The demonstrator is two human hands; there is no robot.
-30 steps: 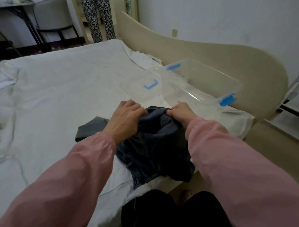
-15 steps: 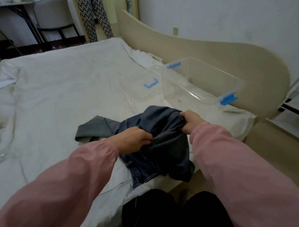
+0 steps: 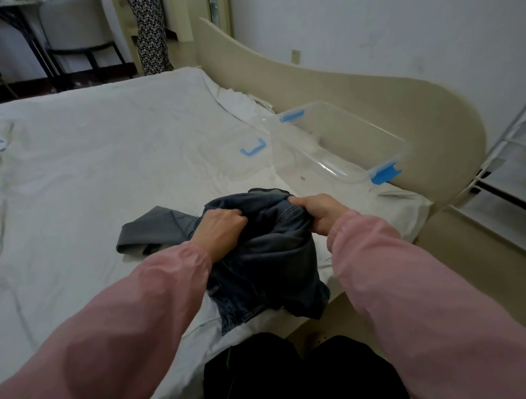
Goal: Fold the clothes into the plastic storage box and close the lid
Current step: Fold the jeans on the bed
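Observation:
A bunched pair of dark blue jeans (image 3: pixel 273 259) lies at the near edge of the bed. My left hand (image 3: pixel 219 231) grips a fold on its left side, and my right hand (image 3: pixel 319 212) grips the fabric on the right. A grey garment (image 3: pixel 154 231) lies flat just left of the jeans, partly under them. The clear plastic storage box (image 3: pixel 382 133) with blue latches stands open against the headboard, beyond my right hand. Its clear lid (image 3: pixel 232 152) with a blue handle lies flat on the sheet left of the box.
The white sheet of the bed (image 3: pixel 88 164) spreads to the left and far side. A cream curved headboard (image 3: pixel 371 95) runs behind the box. A white wire rack (image 3: pixel 513 164) stands at the right, and a chair (image 3: pixel 76 32) and desk at the far left.
Both hands have regripped the jeans. The left hand pulled back toward me, then moved forward onto the bunched fabric. The jeans now sit more gathered between the hands.

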